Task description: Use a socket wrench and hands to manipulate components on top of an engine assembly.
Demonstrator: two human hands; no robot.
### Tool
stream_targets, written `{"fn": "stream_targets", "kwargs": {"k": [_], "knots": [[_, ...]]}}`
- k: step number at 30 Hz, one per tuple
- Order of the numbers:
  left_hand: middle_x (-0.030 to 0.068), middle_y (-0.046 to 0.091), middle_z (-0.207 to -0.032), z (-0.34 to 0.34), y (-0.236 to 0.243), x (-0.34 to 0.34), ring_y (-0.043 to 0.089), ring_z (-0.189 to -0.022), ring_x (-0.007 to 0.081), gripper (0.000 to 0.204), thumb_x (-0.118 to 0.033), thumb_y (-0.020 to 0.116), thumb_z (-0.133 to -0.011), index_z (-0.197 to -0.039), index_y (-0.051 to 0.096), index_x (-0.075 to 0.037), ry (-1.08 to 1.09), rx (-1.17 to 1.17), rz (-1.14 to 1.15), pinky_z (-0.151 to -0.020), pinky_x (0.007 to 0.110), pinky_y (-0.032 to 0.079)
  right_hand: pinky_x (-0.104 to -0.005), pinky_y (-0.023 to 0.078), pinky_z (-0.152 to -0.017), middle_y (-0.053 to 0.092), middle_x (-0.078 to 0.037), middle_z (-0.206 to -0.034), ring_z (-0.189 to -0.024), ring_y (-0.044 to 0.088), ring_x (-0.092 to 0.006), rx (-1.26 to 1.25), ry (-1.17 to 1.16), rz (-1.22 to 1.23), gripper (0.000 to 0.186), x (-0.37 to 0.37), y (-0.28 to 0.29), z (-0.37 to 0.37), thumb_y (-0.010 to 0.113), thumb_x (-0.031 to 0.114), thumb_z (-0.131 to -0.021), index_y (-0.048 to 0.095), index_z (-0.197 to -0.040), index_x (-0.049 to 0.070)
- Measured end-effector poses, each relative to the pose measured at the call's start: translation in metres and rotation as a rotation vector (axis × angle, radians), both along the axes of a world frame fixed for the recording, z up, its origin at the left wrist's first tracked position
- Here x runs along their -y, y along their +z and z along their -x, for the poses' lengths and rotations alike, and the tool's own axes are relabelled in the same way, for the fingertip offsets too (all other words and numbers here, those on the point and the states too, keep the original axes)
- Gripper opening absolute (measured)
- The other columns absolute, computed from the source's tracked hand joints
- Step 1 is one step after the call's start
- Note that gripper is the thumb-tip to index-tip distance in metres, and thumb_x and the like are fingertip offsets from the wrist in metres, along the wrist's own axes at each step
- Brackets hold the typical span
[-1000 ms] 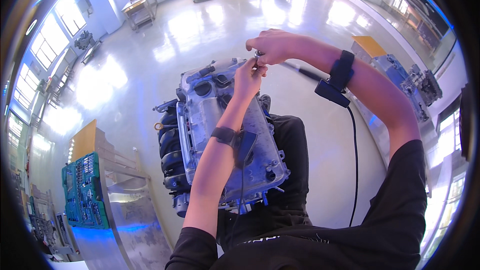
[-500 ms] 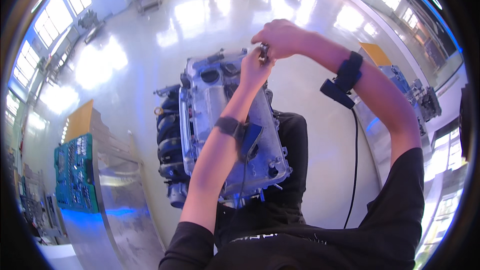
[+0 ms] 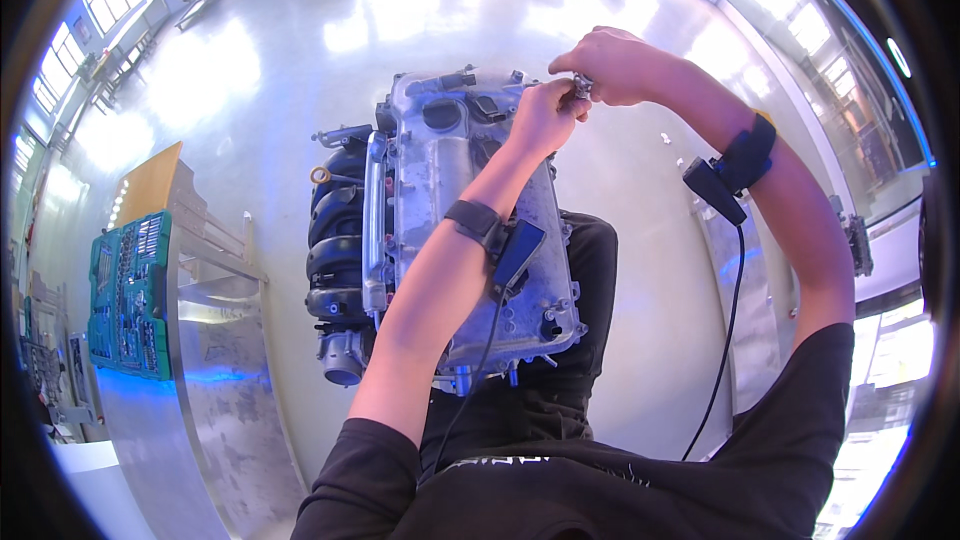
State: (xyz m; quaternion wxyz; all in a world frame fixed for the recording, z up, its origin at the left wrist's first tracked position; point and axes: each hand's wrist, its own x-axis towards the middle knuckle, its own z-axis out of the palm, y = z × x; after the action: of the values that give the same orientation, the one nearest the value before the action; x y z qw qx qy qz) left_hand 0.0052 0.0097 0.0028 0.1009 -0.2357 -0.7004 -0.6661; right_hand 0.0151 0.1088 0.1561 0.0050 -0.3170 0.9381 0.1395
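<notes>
An engine (image 3: pixel 440 230) with a pale metal valve cover stands in front of me. Above its far right corner, my left hand (image 3: pixel 548 118) is closed, its fingers pinching a small shiny metal piece (image 3: pixel 582 86). My right hand (image 3: pixel 622 66) is bent around the same piece from the right, with the index finger reaching out over my left hand. Most of the piece is hidden by my fingers, and its kind cannot be made out. A black strap with a small box (image 3: pixel 518 252) sits on my left forearm; another strapped box (image 3: pixel 715 190) is on my right.
At the left a green tool case (image 3: pixel 130 295) with sockets rests on a metal bench (image 3: pixel 225 370). A second metal bench (image 3: pixel 745 325) stands at the right. Black cables (image 3: pixel 722 350) hang from the arm boxes. My leg (image 3: pixel 590 280) is beside the engine's right side.
Both hands have shifted right in the picture, still together at the metal piece. The view has moved, so the engine and benches appear slightly displaced.
</notes>
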Motion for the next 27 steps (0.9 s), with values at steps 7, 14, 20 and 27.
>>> {"fn": "stream_targets", "kwargs": {"k": [7,14,20,27], "knots": [[0.0074,0.068,-0.077,0.001,0.000,0.004,0.065,-0.071,0.0116,0.014,-0.011,0.063,-0.087,-0.091,0.062,0.003,0.022,0.043,0.032,-0.068,0.027,0.049,-0.0423,0.049,-0.077,0.068,-0.012,-0.085,-0.091,0.065,-0.0293,-0.017,0.338,0.072,0.053,-0.018,-0.009,0.017,0.059,-0.010,-0.063,0.063,-0.113,0.009],[0.0086,0.069,-0.079,-0.005,0.005,-0.001,0.067,-0.073,0.0132,0.019,-0.013,0.067,-0.084,-0.093,0.063,0.003,0.078,-0.011,0.131,-0.068,0.028,0.050,-0.0397,0.049,-0.079,0.069,-0.014,-0.085,-0.088,0.066,-0.0299,0.041,-0.094,0.070,0.036,-0.011,-0.002,-0.002,0.064,0.020,-0.076,0.062,-0.109,0.005],[0.0053,0.066,-0.075,-0.007,0.003,-0.002,0.063,-0.070,0.0115,0.014,-0.012,0.063,-0.086,-0.092,0.064,0.001,0.019,-0.086,0.018,-0.066,0.027,0.048,-0.0396,0.049,-0.082,0.068,-0.016,-0.084,-0.089,0.065,-0.0303,0.132,-0.325,0.190,0.043,-0.008,0.003,-0.013,0.062,0.033,-0.080,0.060,-0.113,0.005],[0.0024,0.063,-0.072,-0.001,0.003,0.002,0.054,-0.064,0.0093,0.013,-0.010,0.056,-0.090,-0.090,0.065,0.000,-0.004,0.005,0.116,-0.060,0.027,0.043,-0.0402,0.050,-0.084,0.068,-0.012,-0.089,-0.093,0.064,-0.0294,-0.031,0.306,0.010,0.038,-0.023,-0.004,0.006,0.067,0.002,-0.067,0.061,-0.104,0.004]]}}
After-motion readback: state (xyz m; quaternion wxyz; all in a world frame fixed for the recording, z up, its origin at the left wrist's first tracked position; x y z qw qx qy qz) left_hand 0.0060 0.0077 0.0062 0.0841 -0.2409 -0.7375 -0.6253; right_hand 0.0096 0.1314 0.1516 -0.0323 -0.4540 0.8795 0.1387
